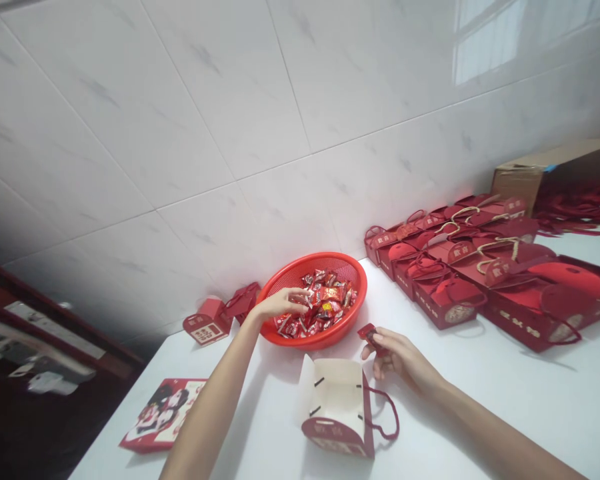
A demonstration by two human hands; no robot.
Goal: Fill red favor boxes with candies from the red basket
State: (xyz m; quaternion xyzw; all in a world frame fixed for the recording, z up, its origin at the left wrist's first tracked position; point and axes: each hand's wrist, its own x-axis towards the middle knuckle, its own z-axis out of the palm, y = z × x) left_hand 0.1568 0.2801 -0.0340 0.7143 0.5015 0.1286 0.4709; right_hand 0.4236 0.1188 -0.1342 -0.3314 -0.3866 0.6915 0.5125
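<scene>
A red plastic basket (pixel 359 303) against the wall holds several wrapped candies (pixel 325 307). My left hand (pixel 283 303) reaches over its left rim, fingers spread just above the candies. To the right of the basket, my right hand (pixel 390 353) pinches a small red wrapped candy (pixel 367 330) between thumb and fingers. Between my arms stands an open gift box (pixel 337 437), white inside, with a dark red cord handle lying out to its right. The inside that shows has no candies in it.
Several red gift boxes (pixel 450 310) stand in rows at the right, before a cardboard box (pixel 515 183) and dark red ribbons. Small red boxes (pixel 207 323) stand left of the basket. A flat picture box (pixel 165 413) lies at the table's left edge.
</scene>
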